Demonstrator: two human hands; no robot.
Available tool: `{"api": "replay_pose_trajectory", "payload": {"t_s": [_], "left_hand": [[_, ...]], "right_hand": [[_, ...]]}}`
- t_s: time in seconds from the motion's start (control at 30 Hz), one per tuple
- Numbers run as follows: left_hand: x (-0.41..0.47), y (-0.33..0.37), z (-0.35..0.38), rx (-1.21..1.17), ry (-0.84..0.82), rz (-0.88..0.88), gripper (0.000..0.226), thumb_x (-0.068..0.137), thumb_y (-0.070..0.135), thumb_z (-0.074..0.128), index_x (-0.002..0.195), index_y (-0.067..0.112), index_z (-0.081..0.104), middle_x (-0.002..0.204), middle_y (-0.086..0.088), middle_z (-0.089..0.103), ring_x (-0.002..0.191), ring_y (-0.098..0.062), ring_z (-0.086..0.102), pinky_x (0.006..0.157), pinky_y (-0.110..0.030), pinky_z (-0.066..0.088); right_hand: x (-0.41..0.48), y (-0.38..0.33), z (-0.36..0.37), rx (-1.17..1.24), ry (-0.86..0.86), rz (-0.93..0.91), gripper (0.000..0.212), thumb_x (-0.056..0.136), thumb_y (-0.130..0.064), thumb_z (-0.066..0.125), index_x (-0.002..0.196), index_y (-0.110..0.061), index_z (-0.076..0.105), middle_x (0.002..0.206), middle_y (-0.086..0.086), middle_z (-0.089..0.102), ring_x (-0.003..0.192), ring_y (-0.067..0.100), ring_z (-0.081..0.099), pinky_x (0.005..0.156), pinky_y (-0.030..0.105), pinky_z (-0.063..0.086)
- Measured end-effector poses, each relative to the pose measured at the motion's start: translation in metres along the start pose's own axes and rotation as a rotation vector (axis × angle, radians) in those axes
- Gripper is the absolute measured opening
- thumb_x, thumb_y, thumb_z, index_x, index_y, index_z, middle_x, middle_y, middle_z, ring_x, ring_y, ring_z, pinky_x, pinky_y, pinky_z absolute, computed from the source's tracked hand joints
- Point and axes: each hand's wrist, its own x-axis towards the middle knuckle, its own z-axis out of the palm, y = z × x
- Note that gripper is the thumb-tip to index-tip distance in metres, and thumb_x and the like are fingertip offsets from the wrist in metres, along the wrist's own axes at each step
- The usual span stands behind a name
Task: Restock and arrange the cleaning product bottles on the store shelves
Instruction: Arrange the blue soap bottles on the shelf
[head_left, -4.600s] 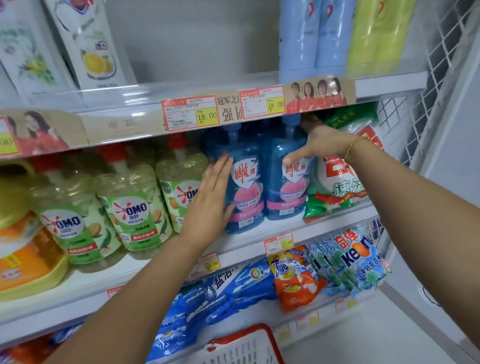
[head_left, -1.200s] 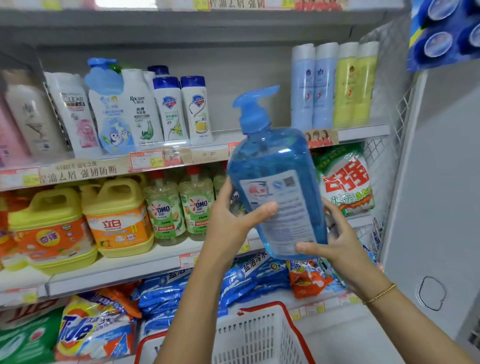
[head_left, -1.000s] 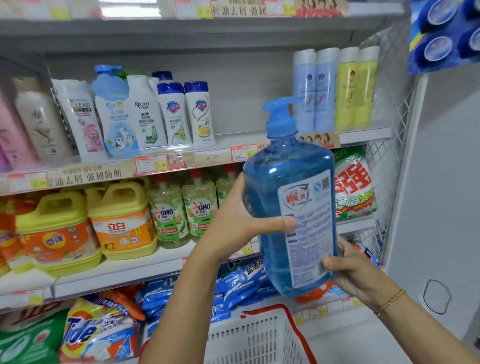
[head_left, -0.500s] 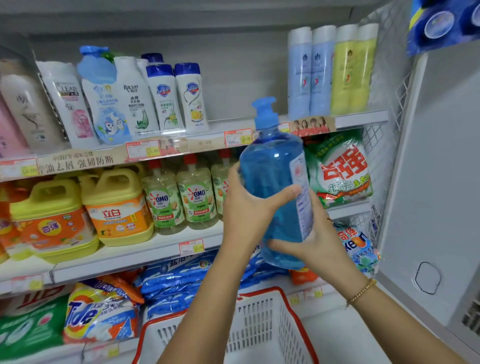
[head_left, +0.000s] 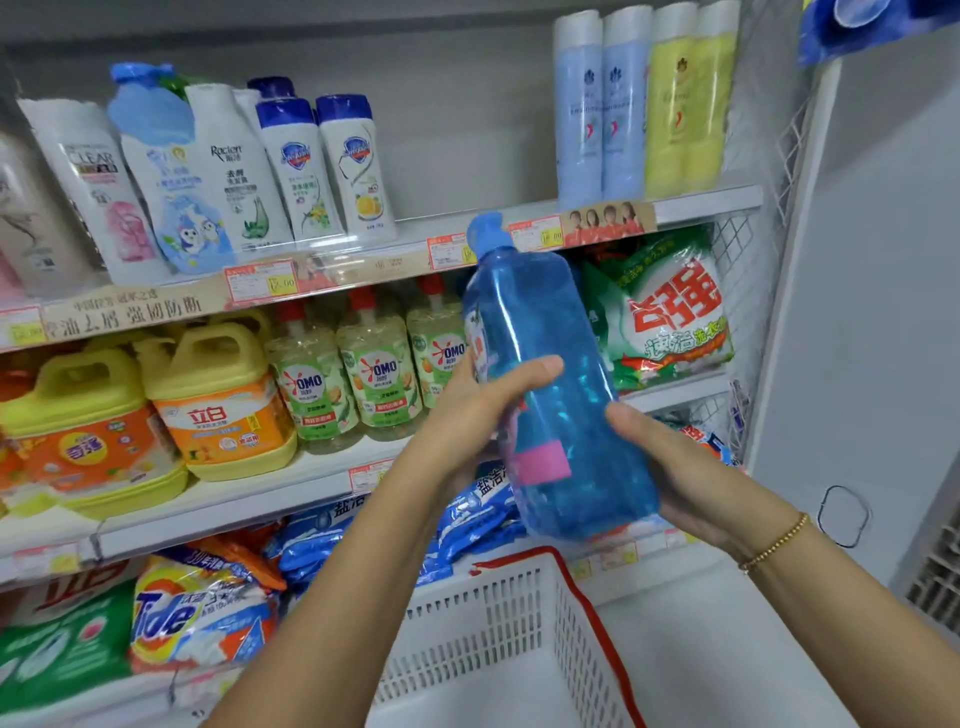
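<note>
I hold a large blue pump bottle (head_left: 550, 332) in front of the middle shelf (head_left: 249, 493), tilted with its pump head toward the upper left. My left hand (head_left: 483, 410) grips its left side, thumb across the front. My right hand (head_left: 675, 467) cups its lower right side and base. A pink label patch shows low on the bottle. Behind it stand three green OMO bottles (head_left: 376, 374) and a green detergent bag (head_left: 670, 312).
Yellow-and-orange jugs (head_left: 218, 405) fill the middle shelf's left. Shampoo bottles (head_left: 291, 166) and tall blue and yellow bottles (head_left: 644, 104) line the upper shelf. Detergent bags (head_left: 202, 613) lie on the lower shelf. A white basket with red rim (head_left: 519, 639) sits below my arms. A wire panel closes the right end.
The bottle was taken off the shelf and turned in my hands, its back label rotating away. It now tilts left and sits lower, with my right hand further under its base.
</note>
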Motion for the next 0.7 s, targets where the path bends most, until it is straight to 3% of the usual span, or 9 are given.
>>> {"api": "replay_pose_trajectory", "payload": {"t_s": [0.13, 0.3, 0.47, 0.6, 0.7], "left_hand": [[0.013, 0.023, -0.004, -0.178, -0.019, -0.229, 0.035, 0.076, 0.044, 0.065, 0.105, 0.024, 0.065, 0.105, -0.001, 0.073, 0.099, -0.024, 0.068, 0.090, -0.045, 0.054], [0.030, 0.031, -0.013, -0.379, 0.012, -0.354, 0.076, 0.059, 0.043, 0.082, 0.127, 0.018, 0.061, 0.126, -0.008, 0.064, 0.105, -0.031, 0.067, 0.089, -0.059, 0.051], [0.030, 0.027, -0.006, -0.407, 0.035, -0.381, 0.072, 0.060, 0.044, 0.079, 0.124, 0.017, 0.061, 0.115, -0.009, 0.070, 0.098, -0.031, 0.070, 0.085, -0.057, 0.053], [0.029, 0.010, 0.013, -0.126, 0.098, -0.210, 0.037, 0.081, 0.039, 0.069, 0.113, 0.022, 0.062, 0.096, 0.000, 0.075, 0.084, -0.020, 0.073, 0.075, -0.039, 0.057], [0.032, -0.011, 0.032, 0.065, 0.267, 0.115, 0.049, 0.073, 0.024, 0.080, 0.116, 0.022, 0.056, 0.101, 0.005, 0.071, 0.087, -0.012, 0.069, 0.072, -0.031, 0.057]], "right_hand": [[-0.002, -0.016, 0.004, -0.042, 0.099, -0.016, 0.062, 0.077, -0.061, 0.054, 0.128, -0.027, 0.057, 0.127, -0.002, 0.064, 0.118, 0.018, 0.060, 0.094, 0.038, 0.052], [-0.007, -0.031, 0.007, -0.081, 0.241, -0.047, 0.044, 0.084, -0.049, 0.050, 0.122, -0.030, 0.062, 0.113, 0.000, 0.071, 0.106, 0.022, 0.067, 0.091, 0.040, 0.054], [-0.015, -0.047, -0.001, -0.211, 0.293, 0.013, 0.035, 0.096, -0.041, 0.046, 0.117, -0.021, 0.066, 0.108, 0.004, 0.072, 0.100, 0.023, 0.069, 0.090, 0.037, 0.055], [-0.010, -0.073, -0.010, -0.328, 0.344, 0.064, 0.042, 0.089, -0.054, 0.049, 0.108, -0.021, 0.067, 0.092, -0.002, 0.075, 0.092, 0.018, 0.071, 0.084, 0.032, 0.057], [0.010, -0.089, -0.007, -0.538, 0.323, 0.088, 0.049, 0.077, -0.065, 0.060, 0.109, -0.028, 0.065, 0.100, -0.004, 0.073, 0.094, 0.017, 0.069, 0.088, 0.036, 0.054]]}}
